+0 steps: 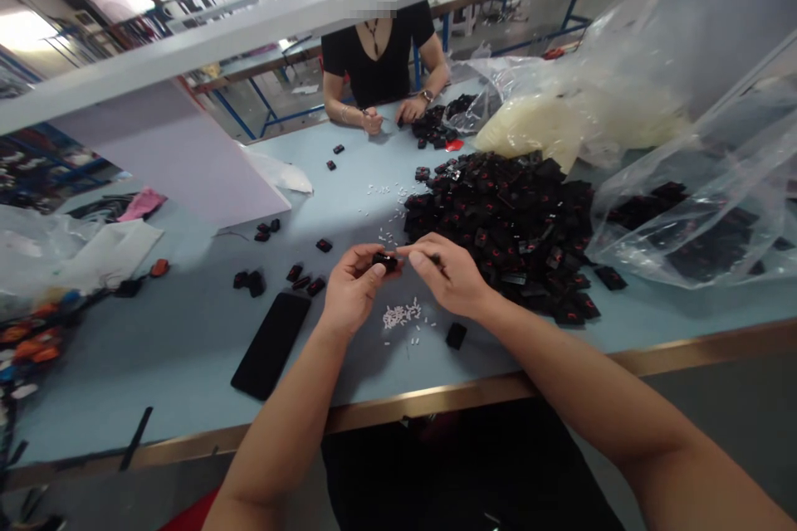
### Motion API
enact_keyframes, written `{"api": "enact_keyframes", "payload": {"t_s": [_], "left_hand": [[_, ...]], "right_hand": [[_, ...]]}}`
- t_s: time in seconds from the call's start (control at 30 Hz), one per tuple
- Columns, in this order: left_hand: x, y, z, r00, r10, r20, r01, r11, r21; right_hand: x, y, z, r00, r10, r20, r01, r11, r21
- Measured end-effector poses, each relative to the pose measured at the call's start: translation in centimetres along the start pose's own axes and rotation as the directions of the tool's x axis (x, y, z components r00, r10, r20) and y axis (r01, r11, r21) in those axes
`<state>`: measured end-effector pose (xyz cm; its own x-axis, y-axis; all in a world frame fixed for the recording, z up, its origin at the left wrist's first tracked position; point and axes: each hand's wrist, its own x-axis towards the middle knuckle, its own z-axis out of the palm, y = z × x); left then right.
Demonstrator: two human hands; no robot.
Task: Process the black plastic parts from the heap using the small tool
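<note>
My left hand (352, 286) is closed round a small black plastic part (384, 261), held above the pale blue table (187, 382). My right hand (449, 274) meets it from the right, fingers pinched at the part's edge; whether they hold something tiny I cannot make out. Just below the hands lies a small heap of tiny white pieces (402, 315). One loose black part (456, 335) rests near my right wrist. A big pile of black parts with red marks (504, 224) sits right of the hands.
A black phone (271, 344) lies left of my left arm, with several finished black parts (305, 278) beyond it. Clear plastic bags (691, 216) fill the right side. A person in a black top (379, 58) works across the table. Cloths and orange items (37, 340) lie at left.
</note>
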<state>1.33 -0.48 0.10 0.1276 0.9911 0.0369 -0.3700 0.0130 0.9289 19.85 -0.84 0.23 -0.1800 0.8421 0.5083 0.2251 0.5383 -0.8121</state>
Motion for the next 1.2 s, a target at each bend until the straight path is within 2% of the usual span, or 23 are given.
{"api": "enact_keyframes", "payload": {"t_s": [0.07,0.13,0.23,0.37,0.43,0.73,0.93,1.2], "left_hand": [[-0.1,0.2,0.2,1.000,-0.010,0.004,0.010,1.000,0.009],[-0.2,0.3,0.4,1.000,-0.021,0.002,0.021,1.000,0.014],[-0.3,0.3,0.3,0.999,-0.033,0.003,0.033,0.999,0.013],[-0.3,0.2,0.2,0.998,-0.045,0.043,0.045,0.999,0.000],[-0.3,0.2,0.2,0.997,-0.041,0.071,0.042,0.999,-0.011],[-0.4,0.2,0.3,0.993,-0.033,0.117,0.034,0.999,-0.005],[-0.5,0.1,0.2,0.991,-0.049,0.128,0.049,0.999,0.004],[-0.5,-0.1,0.2,0.994,-0.040,0.101,0.037,0.999,0.034]], "right_hand": [[0.2,-0.1,-0.2,0.988,0.123,-0.089,-0.116,0.990,0.079],[0.4,-0.1,-0.3,0.962,0.244,-0.120,-0.222,0.959,0.177],[0.7,-0.1,-0.2,0.919,0.394,-0.035,-0.349,0.850,0.394],[0.8,-0.2,0.1,0.890,0.448,0.087,-0.385,0.635,0.670],[0.7,-0.2,0.1,0.892,0.442,0.094,-0.375,0.609,0.699],[0.4,-0.8,-0.1,0.940,0.337,0.049,-0.316,0.809,0.495],[0.5,-1.6,-0.1,0.937,0.347,0.040,-0.331,0.842,0.426],[0.5,-1.2,0.0,0.946,0.324,0.028,-0.310,0.871,0.382]]}}
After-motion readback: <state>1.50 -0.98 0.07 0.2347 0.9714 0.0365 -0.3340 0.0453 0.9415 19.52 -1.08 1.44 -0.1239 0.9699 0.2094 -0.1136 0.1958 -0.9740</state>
